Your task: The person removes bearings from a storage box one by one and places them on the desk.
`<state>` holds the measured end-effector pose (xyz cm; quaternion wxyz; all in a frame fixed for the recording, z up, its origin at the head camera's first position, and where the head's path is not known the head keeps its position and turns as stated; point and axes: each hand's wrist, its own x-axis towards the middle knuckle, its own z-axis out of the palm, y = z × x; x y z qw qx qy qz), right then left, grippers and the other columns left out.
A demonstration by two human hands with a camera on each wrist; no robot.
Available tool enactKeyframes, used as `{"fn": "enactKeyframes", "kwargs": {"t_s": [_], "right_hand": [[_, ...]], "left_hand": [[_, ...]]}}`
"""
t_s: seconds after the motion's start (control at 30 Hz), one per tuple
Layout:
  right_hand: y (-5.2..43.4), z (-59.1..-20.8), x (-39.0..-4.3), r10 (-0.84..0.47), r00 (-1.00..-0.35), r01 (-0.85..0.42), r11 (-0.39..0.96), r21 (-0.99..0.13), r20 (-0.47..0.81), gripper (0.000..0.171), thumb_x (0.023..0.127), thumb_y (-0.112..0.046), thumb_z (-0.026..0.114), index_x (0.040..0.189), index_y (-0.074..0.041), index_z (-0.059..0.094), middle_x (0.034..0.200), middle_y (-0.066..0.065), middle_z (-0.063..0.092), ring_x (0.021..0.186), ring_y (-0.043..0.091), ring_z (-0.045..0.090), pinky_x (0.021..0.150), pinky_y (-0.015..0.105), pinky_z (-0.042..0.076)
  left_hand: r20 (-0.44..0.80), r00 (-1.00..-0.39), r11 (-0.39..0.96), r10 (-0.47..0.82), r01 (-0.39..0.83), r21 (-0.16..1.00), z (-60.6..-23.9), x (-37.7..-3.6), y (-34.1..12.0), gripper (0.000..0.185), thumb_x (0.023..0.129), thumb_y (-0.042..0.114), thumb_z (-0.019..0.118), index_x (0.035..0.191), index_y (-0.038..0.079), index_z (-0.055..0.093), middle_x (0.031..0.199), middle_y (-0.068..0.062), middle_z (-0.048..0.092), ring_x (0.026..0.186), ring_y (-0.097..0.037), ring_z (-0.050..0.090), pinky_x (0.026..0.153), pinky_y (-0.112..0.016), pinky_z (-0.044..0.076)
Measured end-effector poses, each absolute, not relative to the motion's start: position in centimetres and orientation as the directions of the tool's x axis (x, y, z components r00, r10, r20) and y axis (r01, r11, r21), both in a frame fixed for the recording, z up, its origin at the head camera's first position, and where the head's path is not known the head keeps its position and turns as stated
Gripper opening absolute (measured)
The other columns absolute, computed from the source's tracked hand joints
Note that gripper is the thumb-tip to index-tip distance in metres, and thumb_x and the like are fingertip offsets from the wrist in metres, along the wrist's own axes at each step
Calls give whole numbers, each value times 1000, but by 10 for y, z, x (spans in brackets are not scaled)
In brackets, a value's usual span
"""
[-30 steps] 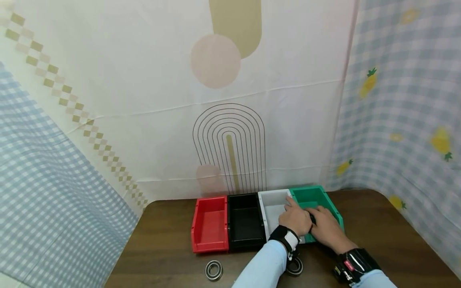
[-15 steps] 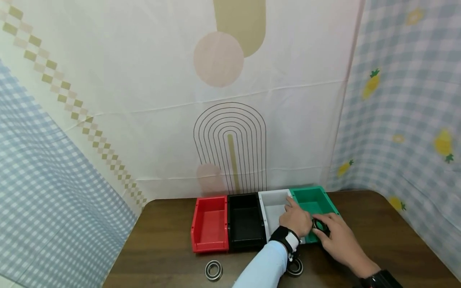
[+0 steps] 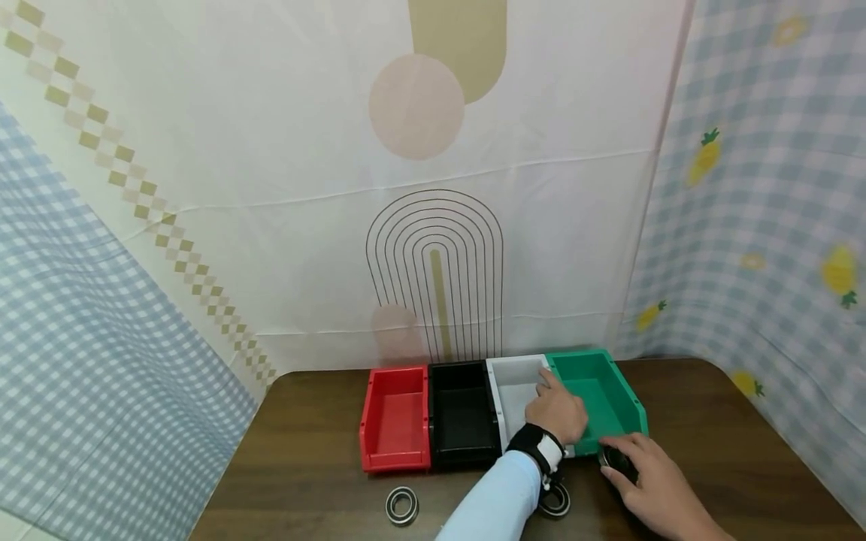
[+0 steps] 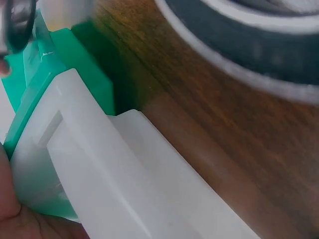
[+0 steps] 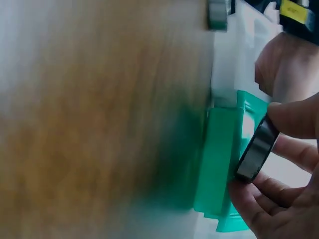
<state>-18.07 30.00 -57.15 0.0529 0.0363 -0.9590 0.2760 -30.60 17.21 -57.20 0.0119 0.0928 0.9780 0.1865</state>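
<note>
Between thumb and fingers, my right hand pinches a ball bearing by its rim, just in front of the green bin. In the right wrist view the bearing stands tilted, its dark edge facing the camera. My left hand rests over the side where the white bin meets the green one, index finger stretched out and the other fingers partly hidden. In the left wrist view, part of that hand shows beside the white bin wall.
A red bin and a black bin stand left of the white one, side by side. One bearing lies on the wooden table in front of the red bin. Another bearing lies partly behind the left wrist.
My right hand has drawn the bearing away from beside the left hand, out over the green bin's front edge, toward me and rightward. The left hand stays in place.
</note>
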Motion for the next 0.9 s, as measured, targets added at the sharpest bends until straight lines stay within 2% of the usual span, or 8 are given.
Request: {"fn": "enactKeyframes", "kwargs": {"t_s": [0.27, 0.47, 0.67, 0.9], "right_hand": [[307, -575, -181, -19, -999, -41, 838, -543, 47, 46, 102, -37, 72, 141, -14, 67, 130, 6, 68, 116, 32, 66, 91, 55, 57], [305, -574, -178, -31, -995, -76, 855, -514, 96, 43, 100, -33, 75, 137, -13, 70, 125, 3, 69, 113, 29, 67, 91, 57, 58], [300, -573, -175, -61, -990, -117, 865, -487, 129, 38, 97, -32, 78, 130, -14, 73, 119, 0, 68, 107, 23, 67, 88, 52, 58], [302, -573, -173, -113, -993, -120, 871, -477, 43, 39, 95, -35, 79, 128, -16, 73, 118, 0, 68, 106, 22, 67, 88, 52, 59]], "left_hand": [[5, -984, 905, 176, 164, 392, -573, -306, 172, 72, 110, 38, 48, 166, -2, 27, 146, -20, 64, 73, -24, 69, 54, -32, 49], [1, -986, 908, 169, 156, 388, -573, -304, 175, 71, 110, 40, 48, 165, 0, 29, 144, -18, 66, 75, -24, 70, 56, -33, 50], [-2, -984, 907, 177, 162, 388, -573, -305, 176, 72, 110, 39, 48, 166, 0, 27, 145, -19, 65, 68, -23, 66, 52, -33, 47], [10, -983, 900, 181, 170, 400, -573, -306, 172, 72, 109, 37, 48, 165, -3, 27, 142, -21, 65, 65, -23, 62, 51, -33, 47]]}}
